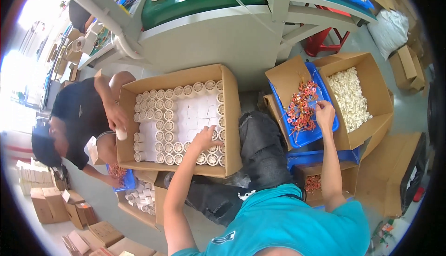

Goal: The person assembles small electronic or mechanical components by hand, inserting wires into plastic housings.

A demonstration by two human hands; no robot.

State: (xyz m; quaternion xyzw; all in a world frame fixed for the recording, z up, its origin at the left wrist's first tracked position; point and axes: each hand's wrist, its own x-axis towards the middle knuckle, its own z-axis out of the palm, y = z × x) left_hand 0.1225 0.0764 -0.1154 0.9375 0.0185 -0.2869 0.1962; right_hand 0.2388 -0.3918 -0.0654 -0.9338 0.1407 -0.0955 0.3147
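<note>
Head: right fingers (320,104) over tray (308,137)

This is a workshop, like in a factory. At twelve o'clock is a flat green belt (204,0) in a grey metal frame (209,37). In the middle, a big brown cardboard box (174,73) holds rows of round white plastic parts (169,115). At three o'clock, a blue plastic tray (304,139) has thin red and orange wires (302,105). At nine o'clock, a worker in a black shirt (81,109) holds a white part. More brown cardboard boxes (49,205) sit at eight o'clock.
</note>
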